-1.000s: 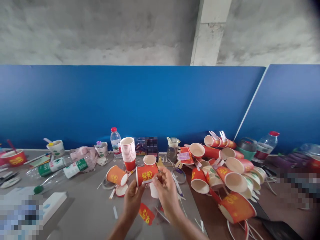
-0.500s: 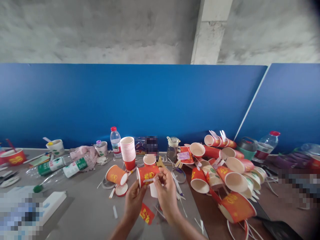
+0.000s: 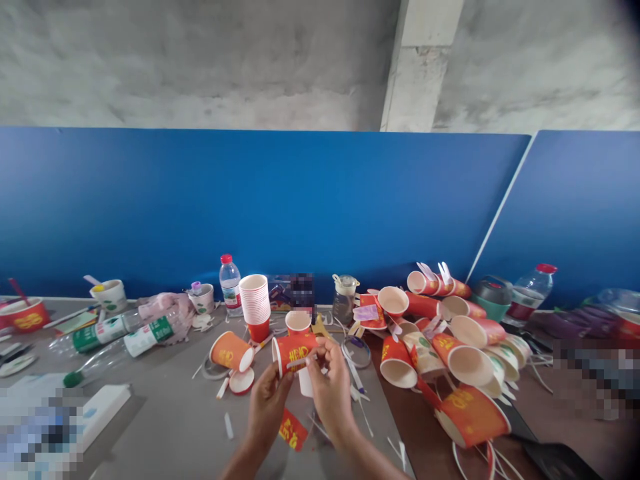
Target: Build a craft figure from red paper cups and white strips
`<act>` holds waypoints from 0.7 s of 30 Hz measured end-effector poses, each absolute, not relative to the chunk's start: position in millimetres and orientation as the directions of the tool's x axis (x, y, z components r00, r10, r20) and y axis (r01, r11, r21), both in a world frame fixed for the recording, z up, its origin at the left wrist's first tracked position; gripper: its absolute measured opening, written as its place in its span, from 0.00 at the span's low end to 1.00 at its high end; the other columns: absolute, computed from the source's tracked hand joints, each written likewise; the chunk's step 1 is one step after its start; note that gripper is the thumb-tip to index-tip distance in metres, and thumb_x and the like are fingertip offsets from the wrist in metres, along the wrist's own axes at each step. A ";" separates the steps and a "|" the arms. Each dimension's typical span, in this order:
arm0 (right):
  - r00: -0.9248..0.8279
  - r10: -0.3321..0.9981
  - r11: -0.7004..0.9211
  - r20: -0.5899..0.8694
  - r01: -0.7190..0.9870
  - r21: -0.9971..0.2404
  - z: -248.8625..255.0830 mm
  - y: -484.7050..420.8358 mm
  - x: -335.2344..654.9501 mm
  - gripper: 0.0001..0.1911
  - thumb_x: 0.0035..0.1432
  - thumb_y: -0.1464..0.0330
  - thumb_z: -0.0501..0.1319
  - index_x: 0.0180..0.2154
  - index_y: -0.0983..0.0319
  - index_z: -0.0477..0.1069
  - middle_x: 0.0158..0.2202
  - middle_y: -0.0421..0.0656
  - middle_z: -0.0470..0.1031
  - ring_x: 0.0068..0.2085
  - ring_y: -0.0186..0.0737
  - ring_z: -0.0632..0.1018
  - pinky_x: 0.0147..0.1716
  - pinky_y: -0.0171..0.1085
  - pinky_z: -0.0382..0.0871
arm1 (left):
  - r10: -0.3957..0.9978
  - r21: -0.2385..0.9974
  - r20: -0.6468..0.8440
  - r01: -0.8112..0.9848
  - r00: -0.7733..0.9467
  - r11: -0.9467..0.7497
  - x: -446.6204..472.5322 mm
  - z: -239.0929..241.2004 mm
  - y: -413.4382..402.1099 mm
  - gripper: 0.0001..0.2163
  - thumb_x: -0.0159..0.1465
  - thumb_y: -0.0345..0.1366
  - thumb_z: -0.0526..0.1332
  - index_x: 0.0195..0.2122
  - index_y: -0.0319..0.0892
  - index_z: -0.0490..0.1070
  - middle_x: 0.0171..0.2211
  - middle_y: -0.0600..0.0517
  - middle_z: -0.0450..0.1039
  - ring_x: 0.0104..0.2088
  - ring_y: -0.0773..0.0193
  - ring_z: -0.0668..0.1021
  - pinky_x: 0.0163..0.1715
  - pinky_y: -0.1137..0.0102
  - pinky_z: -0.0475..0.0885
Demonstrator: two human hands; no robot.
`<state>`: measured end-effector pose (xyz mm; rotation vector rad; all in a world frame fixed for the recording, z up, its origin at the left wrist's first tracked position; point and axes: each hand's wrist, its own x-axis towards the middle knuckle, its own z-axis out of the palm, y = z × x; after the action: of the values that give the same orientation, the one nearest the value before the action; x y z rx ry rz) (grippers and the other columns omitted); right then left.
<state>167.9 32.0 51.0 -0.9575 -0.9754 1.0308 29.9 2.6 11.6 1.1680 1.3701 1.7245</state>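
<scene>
My left hand (image 3: 266, 403) grips a red paper cup (image 3: 289, 348) with yellow characters, which lies on its side in the air with its mouth to the left. My right hand (image 3: 333, 393) pinches a thin white strip (image 3: 299, 364) against the cup's side, its fingers also at the cup's base end. On the table below lies a red scrap (image 3: 293, 430) with yellow print. An orange-red paper cup (image 3: 231, 351) rests tipped over to the left, beside a cut-off cup bottom (image 3: 242, 382). Behind stand another paper cup (image 3: 298, 324) and a tall cup stack (image 3: 255, 300).
At the right is a heap of cups (image 3: 470, 363) with strips attached. Along the blue partition (image 3: 320, 207) stand a water bottle (image 3: 231, 287) and a glass jug (image 3: 345, 300). Plastic bottles (image 3: 150, 335) lie at the left. White scraps (image 3: 229, 425) are scattered on the grey table (image 3: 175, 427).
The view has shifted very slightly. Both hands keep their hold on the cup and strip, with the right fingers moved only a little.
</scene>
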 end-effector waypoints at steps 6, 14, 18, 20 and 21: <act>0.214 0.955 0.248 0.207 -0.185 -0.951 48.6 31.4 167.9 0.18 0.56 0.51 0.78 0.44 0.49 0.84 0.38 0.47 0.87 0.41 0.63 0.84 0.48 0.60 0.86 | 0.912 0.972 0.234 0.086 -0.338 -0.217 23.4 13.1 1.1 0.28 0.63 0.68 0.85 0.41 0.46 0.96 0.41 0.40 0.97 0.45 0.39 0.94 0.48 0.55 0.93; 0.225 0.949 0.261 0.220 -0.175 -0.949 41.9 35.3 165.4 0.17 0.56 0.52 0.77 0.46 0.50 0.84 0.38 0.47 0.87 0.41 0.63 0.86 0.47 0.60 0.86 | 0.898 0.975 0.222 0.082 -0.380 -0.207 34.6 26.6 -2.5 0.27 0.60 0.71 0.84 0.33 0.50 0.91 0.35 0.46 0.94 0.39 0.44 0.90 0.46 0.54 0.92; 0.206 0.946 0.286 0.250 -0.172 -0.943 39.8 36.0 166.3 0.15 0.59 0.54 0.77 0.46 0.50 0.84 0.39 0.46 0.86 0.42 0.63 0.86 0.48 0.60 0.87 | 0.895 0.974 0.224 0.061 -0.385 -0.218 35.9 28.5 -3.8 0.27 0.61 0.71 0.84 0.35 0.50 0.93 0.36 0.46 0.94 0.43 0.40 0.92 0.49 0.54 0.93; 0.197 0.945 0.294 0.262 -0.155 -0.943 38.3 36.3 166.8 0.15 0.59 0.54 0.77 0.46 0.50 0.84 0.40 0.47 0.86 0.42 0.62 0.86 0.48 0.59 0.87 | 0.906 0.974 0.228 0.068 -0.356 -0.218 34.3 26.2 -3.8 0.27 0.63 0.71 0.84 0.37 0.50 0.94 0.38 0.45 0.95 0.45 0.40 0.93 0.49 0.54 0.92; 0.193 0.944 0.296 0.266 -0.145 -0.944 37.4 36.6 166.9 0.15 0.59 0.55 0.77 0.45 0.50 0.84 0.40 0.47 0.86 0.42 0.62 0.86 0.48 0.58 0.87 | 0.905 0.973 0.232 0.079 -0.358 -0.218 34.0 24.5 -3.6 0.27 0.63 0.71 0.84 0.38 0.50 0.94 0.38 0.45 0.94 0.44 0.41 0.92 0.48 0.55 0.92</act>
<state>166.9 36.6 37.4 -0.9534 -1.0836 0.9544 34.0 -3.6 24.5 1.2095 1.3928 1.6466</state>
